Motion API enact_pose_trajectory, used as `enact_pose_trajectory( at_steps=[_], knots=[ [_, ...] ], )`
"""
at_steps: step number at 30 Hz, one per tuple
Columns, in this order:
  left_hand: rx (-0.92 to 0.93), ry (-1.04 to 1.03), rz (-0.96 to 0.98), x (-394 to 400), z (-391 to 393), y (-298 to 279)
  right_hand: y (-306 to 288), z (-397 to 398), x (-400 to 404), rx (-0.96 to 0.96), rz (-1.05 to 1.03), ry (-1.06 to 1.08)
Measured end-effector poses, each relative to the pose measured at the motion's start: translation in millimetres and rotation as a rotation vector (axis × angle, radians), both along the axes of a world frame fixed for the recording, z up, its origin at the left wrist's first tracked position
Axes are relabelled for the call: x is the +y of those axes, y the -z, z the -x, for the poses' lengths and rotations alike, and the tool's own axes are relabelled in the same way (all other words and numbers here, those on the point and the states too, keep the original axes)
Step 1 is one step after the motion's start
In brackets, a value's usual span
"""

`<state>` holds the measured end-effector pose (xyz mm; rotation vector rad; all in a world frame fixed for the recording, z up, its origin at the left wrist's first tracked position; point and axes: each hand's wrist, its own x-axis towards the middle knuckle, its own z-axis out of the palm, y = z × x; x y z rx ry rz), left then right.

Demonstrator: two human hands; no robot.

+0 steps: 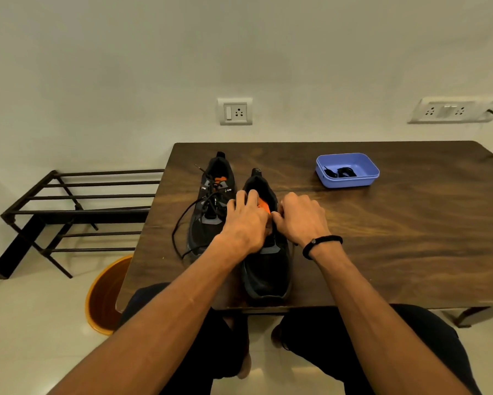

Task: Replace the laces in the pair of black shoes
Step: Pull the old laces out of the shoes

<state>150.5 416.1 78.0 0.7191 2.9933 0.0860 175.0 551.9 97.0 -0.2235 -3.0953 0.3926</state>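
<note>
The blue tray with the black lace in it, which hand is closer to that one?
Right. The right hand works on the near shoe's right side, nearer the blue tray; the left hand lies across its left side.

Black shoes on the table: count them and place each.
2. Left shoe stands laced by the table's left edge; right shoe beside it, under the left hand and right hand.

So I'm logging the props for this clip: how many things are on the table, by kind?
Black shoes: 2, one on the left and one on the right
Blue tray: 1
Coiled black lace in the tray: 1
Total: 4
</note>
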Motion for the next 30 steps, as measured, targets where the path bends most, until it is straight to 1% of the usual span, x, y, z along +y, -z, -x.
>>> enact_pose_trajectory(
  at_steps=[3, 5, 7, 13, 17, 26, 30],
  knots=[
    [0.051, -0.004, -0.045, 0, -1, -5, 0, 0, 1, -0.009, 0.003, 0.004],
    [0.108, -0.053, -0.063, -3, -1, -10, 0, 0, 1, -0.006, 0.003, 0.008],
    [0.146, -0.120, -0.086, -9, 0, -16, 0, 0, 0, -0.001, 0.008, 0.012],
    [0.156, -0.408, -0.261, -37, 4, -31, -2, 0, -1, -0.024, 0.032, 0.026],
    [0.168, -0.557, -0.348, -53, 6, -37, -3, 0, 0, -0.034, 0.034, 0.030],
    [0.256, -0.780, -0.437, -76, 10, -47, -4, 0, -2, -0.032, 0.032, 0.040],
    [0.375, -0.854, -0.571, -82, 12, -50, -4, 0, -2, -0.022, 0.032, 0.044]
  ],
)
